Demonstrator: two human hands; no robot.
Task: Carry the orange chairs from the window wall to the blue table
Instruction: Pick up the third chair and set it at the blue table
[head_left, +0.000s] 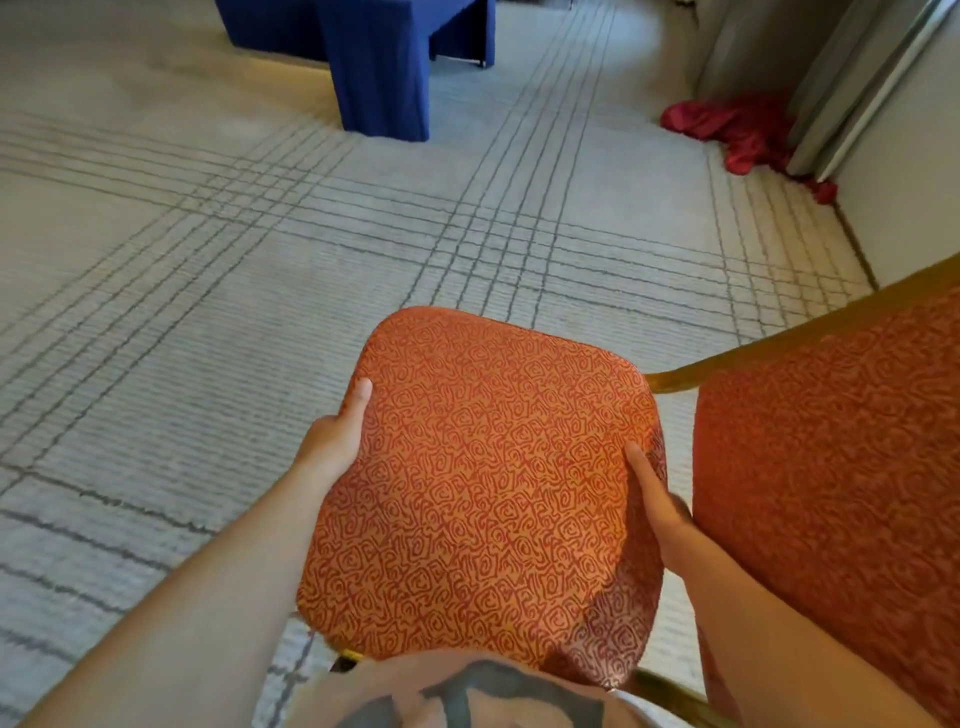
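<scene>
Head view: a person grips an orange chair (483, 499) by the two sides of its seat cushion, over pale carpet (156, 312).

No brand, label or writing can be read anywhere. The cushion is a rounded square of woven orange fabric with a dark red maze-like swirl; the left hand (335, 436) clasps its left edge and the right hand (657, 504) its right edge, thumbs on top. A second orange chair (831, 467), same fabric with a golden frame, stands just beside it on the right. The blue table (374, 57), draped in smooth blue cloth, is well apart at the top. The carpet is ribbed with grey crossing lines. Crumpled red cloth (737, 130) lies by the wall.
</scene>
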